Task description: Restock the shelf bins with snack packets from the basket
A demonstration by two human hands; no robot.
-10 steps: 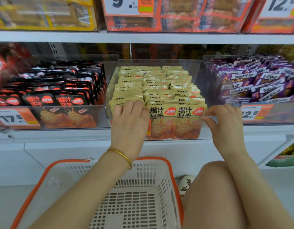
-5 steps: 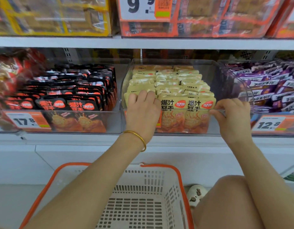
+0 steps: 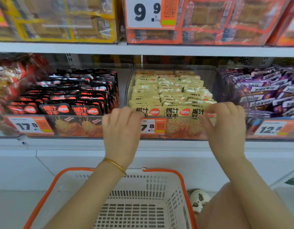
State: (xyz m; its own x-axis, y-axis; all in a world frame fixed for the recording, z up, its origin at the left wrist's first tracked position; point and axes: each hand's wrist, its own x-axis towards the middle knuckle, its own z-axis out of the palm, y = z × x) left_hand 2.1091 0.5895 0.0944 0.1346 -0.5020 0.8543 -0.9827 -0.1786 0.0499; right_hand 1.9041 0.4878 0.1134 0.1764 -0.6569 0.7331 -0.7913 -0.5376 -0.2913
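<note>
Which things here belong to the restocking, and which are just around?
In use: clear plastic middle bin, yellow snack packets, white basket with orange rim, left hand, right hand.
Just around: black snack packets, purple snack packets, orange-wrapped boxes.

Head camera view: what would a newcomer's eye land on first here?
The left hand and right hand grip the front rim of the clear bin packed with yellow snack packets. Black packets fill the bin on its left, purple packets the one on its right; a white basket sits below.

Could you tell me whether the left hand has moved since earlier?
Yes. The left hand has drawn back leftwards off the yellow packets to the front-left corner of the clear bin.
</note>
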